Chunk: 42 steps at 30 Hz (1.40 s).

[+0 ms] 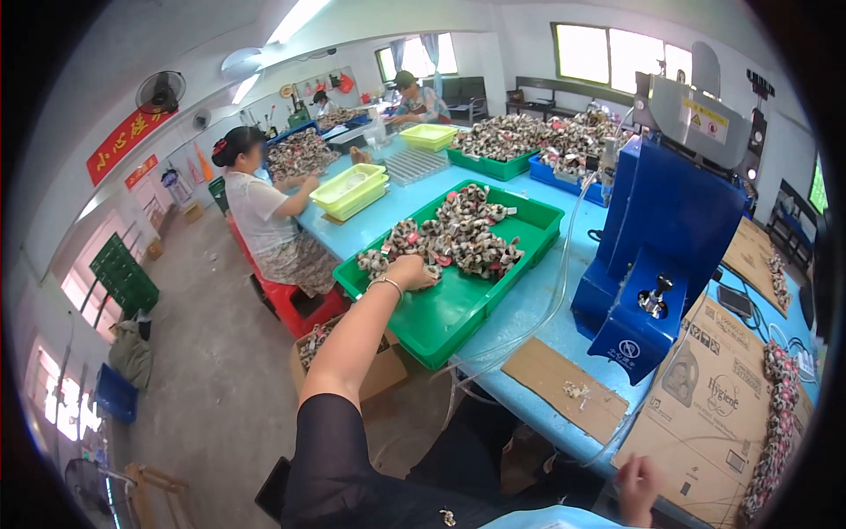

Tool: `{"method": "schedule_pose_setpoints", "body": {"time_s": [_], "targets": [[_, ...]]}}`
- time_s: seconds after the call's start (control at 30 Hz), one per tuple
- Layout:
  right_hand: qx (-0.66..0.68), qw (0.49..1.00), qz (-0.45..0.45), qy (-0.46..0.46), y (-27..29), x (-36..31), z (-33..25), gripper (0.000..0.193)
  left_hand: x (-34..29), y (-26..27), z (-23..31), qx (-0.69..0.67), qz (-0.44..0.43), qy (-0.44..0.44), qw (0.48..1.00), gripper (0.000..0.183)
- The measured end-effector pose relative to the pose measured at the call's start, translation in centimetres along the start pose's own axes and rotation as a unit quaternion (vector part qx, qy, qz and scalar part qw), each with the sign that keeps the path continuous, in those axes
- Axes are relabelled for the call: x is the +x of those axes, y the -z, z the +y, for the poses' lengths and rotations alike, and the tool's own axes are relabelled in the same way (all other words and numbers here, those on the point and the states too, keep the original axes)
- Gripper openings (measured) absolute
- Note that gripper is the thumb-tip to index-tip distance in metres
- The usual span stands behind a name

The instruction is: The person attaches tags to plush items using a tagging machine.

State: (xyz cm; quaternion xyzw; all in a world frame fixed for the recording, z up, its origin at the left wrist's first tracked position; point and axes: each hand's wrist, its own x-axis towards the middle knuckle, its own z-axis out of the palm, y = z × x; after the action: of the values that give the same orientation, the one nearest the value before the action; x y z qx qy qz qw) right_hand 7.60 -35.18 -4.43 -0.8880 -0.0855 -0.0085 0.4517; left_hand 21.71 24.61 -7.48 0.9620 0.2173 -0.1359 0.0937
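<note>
A shallow green tray [441,339] stands on the blue table in front of me, its far half heaped with small fluffy grey, brown and white pieces [467,238], some with red or pale bits. My left hand [410,273], with a bracelet at its wrist, reaches into the tray's left side. Its fingers are closed around one such fluffy piece [432,276]. Low on the right, my right hand [636,489] hovers by the table's front edge and a large cardboard sheet [696,423]; it is blurred, and what its fingers do is unclear.
A blue press-like machine [656,238] stands to the right of the tray. More fluffy pieces line the cardboard's right edge [775,423]. Beyond are yellow baskets [348,192] and another filled green tray [498,166]. A co-worker [260,212] sits at the table's left side.
</note>
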Motion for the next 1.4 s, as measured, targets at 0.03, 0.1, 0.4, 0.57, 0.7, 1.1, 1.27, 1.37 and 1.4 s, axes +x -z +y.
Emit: {"method": "schedule_pose_setpoints", "body": {"time_s": [0.03, 0.1, 0.4, 0.57, 0.7, 1.1, 1.27, 1.37, 1.4], "targets": [[0.02, 0.999, -0.036, 0.001, -1.4, -0.4, -1.1, 0.03, 0.4, -0.5, -0.9, 0.002, 0.001, 0.004, 1.0, 0.046], [0.03, 0.997, -0.063, 0.036, -3.5, -0.8, -1.1, 0.024, 0.8, -1.3, -1.9, 0.049, -0.085, 0.037, 0.994, 0.046], [0.143, 0.98, -0.129, 0.053, -9.1, 6.3, -9.4, 0.015, -18.8, 0.6, 9.8, -0.74, 0.071, -0.059, 0.667, 0.01], [0.182, 0.943, -0.196, 0.197, -15.4, 10.9, -16.4, 0.014, -26.3, -1.0, 16.2, -0.772, 0.199, -0.026, 0.603, 0.006], [0.194, 0.87, -0.346, 0.293, -16.5, 8.9, -17.0, 0.018, -33.0, -4.7, 16.1, -0.729, 0.261, 0.028, 0.632, 0.013], [0.267, 0.614, -0.549, 0.5, -17.7, 0.2, -13.8, 0.022, -43.9, -3.6, 14.3, -0.687, -0.061, 0.143, 0.709, 0.049], [0.316, 0.588, -0.563, 0.488, -17.1, -0.2, -11.5, 0.026, -43.1, -6.6, 12.7, -0.787, -0.108, 0.123, 0.595, 0.05], [0.312, 0.533, -0.576, 0.535, -18.2, -0.6, -11.1, 0.025, -42.3, -7.0, 12.5, -0.794, -0.124, 0.115, 0.584, 0.047], [0.312, 0.532, -0.576, 0.536, -18.5, -0.7, -11.3, 0.025, -42.0, -7.1, 12.4, -0.797, -0.127, 0.115, 0.579, 0.046]]}}
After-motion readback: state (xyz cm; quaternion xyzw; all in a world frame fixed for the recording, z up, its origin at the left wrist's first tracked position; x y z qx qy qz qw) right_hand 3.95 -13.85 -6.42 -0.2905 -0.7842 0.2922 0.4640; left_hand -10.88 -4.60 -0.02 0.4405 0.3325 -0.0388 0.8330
